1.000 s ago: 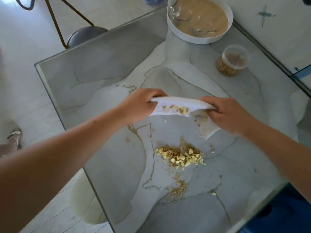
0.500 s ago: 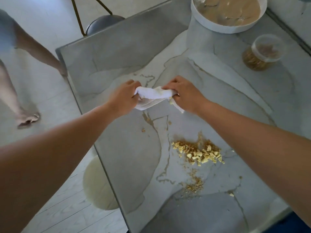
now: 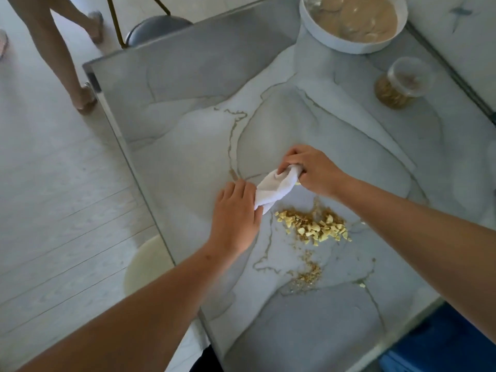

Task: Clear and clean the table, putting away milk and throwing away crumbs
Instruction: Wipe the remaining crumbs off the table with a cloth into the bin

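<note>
A bunched white cloth (image 3: pixel 276 187) stretches between both my hands just above the marble table (image 3: pixel 188 135). My left hand (image 3: pixel 236 210) grips its lower end and my right hand (image 3: pixel 308 167) grips its upper end. A pile of yellow crumbs (image 3: pixel 314 228) lies on the table directly below and to the right of the cloth. A smaller patch of fine brown crumbs (image 3: pixel 307 275) lies nearer to me. Whatever crumbs the cloth holds are hidden in its folds.
A white round tray (image 3: pixel 316 30) with glassware stands at the table's far edge. A clear lidded jar of grains (image 3: pixel 402 81) stands at the right. Another person's legs (image 3: pixel 61 52) cross the floor at left, beside a stool (image 3: pixel 155 28). A pale round object (image 3: pixel 146 264) sits under the table's left edge.
The cloth, held spread with crumbs on it, has been bunched up between my hands. My left hand has dropped toward the crumb pile. The other person has walked farther along the floor.
</note>
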A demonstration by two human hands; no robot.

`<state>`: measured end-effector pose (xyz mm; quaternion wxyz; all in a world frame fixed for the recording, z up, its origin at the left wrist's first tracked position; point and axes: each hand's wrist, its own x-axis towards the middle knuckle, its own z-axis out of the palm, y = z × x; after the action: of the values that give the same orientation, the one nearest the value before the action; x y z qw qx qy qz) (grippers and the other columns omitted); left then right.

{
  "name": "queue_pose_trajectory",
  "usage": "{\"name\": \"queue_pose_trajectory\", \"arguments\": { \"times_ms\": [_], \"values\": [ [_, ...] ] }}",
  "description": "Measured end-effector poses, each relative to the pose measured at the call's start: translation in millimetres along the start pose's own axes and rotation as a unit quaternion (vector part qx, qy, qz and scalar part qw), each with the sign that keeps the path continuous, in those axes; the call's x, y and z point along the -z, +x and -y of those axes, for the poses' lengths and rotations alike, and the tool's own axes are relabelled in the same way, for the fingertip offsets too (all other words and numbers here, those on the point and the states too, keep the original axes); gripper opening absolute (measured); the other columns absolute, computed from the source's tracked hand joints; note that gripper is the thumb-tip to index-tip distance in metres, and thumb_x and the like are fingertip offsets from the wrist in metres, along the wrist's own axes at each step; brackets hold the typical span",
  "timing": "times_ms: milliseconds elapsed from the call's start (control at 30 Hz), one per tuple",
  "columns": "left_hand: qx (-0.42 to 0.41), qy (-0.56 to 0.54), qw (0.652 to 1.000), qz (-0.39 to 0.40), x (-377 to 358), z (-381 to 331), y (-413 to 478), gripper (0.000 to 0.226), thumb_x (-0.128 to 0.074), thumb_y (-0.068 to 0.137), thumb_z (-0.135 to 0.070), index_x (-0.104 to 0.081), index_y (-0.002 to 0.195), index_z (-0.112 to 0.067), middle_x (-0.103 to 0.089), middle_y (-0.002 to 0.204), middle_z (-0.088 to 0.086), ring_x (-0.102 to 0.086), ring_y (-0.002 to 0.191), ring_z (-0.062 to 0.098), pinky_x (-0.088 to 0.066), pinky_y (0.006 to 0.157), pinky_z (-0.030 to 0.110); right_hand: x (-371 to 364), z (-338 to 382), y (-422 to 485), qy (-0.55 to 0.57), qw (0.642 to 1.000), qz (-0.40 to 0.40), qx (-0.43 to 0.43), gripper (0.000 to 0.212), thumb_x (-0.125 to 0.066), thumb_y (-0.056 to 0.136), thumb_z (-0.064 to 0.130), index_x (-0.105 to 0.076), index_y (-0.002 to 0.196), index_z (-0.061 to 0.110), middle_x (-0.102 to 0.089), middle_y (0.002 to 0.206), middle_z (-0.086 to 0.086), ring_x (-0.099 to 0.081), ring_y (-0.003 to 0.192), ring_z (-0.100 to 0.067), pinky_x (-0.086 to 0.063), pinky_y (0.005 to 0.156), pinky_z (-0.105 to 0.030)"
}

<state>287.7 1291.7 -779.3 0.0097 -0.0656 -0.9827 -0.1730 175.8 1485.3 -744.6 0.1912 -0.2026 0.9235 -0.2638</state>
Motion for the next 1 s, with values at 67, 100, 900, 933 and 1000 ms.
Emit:
{"name": "queue_pose_trajectory", "arguments": {
  "times_ms": [67,100,900,933,1000],
  "values": [
    [-0.021,0.003,1.000,0.003,-6.9,-18.8,-2.3,0.024,-0.047,0.085,-0.032,-0.054,0.095,-0.011,-0.057,0.091,0.006,-0.051,0.082,0.027,-0.038,0.073,0.036,2.9,-9.1,-12.0,-0.009,0.999,-0.020,-0.025,0.047,-0.046,0.072,-0.016,-0.074,0.090,0.017,-0.056,0.097,0.001,-0.052,0.094,-0.014,-0.029,0.073,-0.003],
    [-0.032,0.004,0.999,0.006,-10.4,-26.9,-2.5,0.026,-0.047,0.085,-0.033,-0.055,0.097,-0.011,-0.057,0.093,0.006,-0.051,0.084,0.027,-0.038,0.074,0.035,3.9,-13.9,-18.2,-0.017,0.999,-0.031,-0.036,0.046,-0.046,0.073,-0.015,-0.074,0.090,0.017,-0.056,0.098,0.001,-0.051,0.094,-0.013,-0.028,0.073,-0.002],
    [-0.345,0.005,0.935,0.086,-46.4,-79.3,59.6,0.039,-0.035,0.084,-0.041,-0.058,0.098,-0.013,-0.055,0.097,0.005,-0.048,0.089,0.027,-0.029,0.075,0.034,-64.5,-61.4,-189.4,0.046,0.923,-0.294,-0.243,0.052,-0.055,0.073,-0.012,-0.067,0.116,0.015,-0.052,0.105,-0.005,-0.051,0.098,-0.025,-0.036,0.082,-0.025],
    [-0.355,0.005,0.931,0.091,-44.8,-76.6,60.0,0.039,-0.035,0.084,-0.041,-0.058,0.097,-0.013,-0.055,0.097,0.005,-0.048,0.089,0.026,-0.029,0.075,0.034,-75.6,-49.7,-194.8,0.040,0.920,-0.302,-0.246,0.052,-0.056,0.073,-0.012,-0.066,0.116,0.015,-0.052,0.106,-0.006,-0.050,0.097,-0.024,-0.035,0.081,-0.026],
    [-0.375,0.005,0.922,0.096,-41.1,-70.5,60.0,0.038,-0.034,0.084,-0.041,-0.058,0.096,-0.014,-0.054,0.097,0.003,-0.046,0.089,0.025,-0.026,0.075,0.033,-92.2,-26.1,-201.3,0.032,0.920,-0.301,-0.250,0.047,-0.058,0.073,-0.011,-0.065,0.114,0.012,-0.053,0.105,-0.005,-0.049,0.095,-0.023,-0.034,0.077,-0.026]
  ]
}}
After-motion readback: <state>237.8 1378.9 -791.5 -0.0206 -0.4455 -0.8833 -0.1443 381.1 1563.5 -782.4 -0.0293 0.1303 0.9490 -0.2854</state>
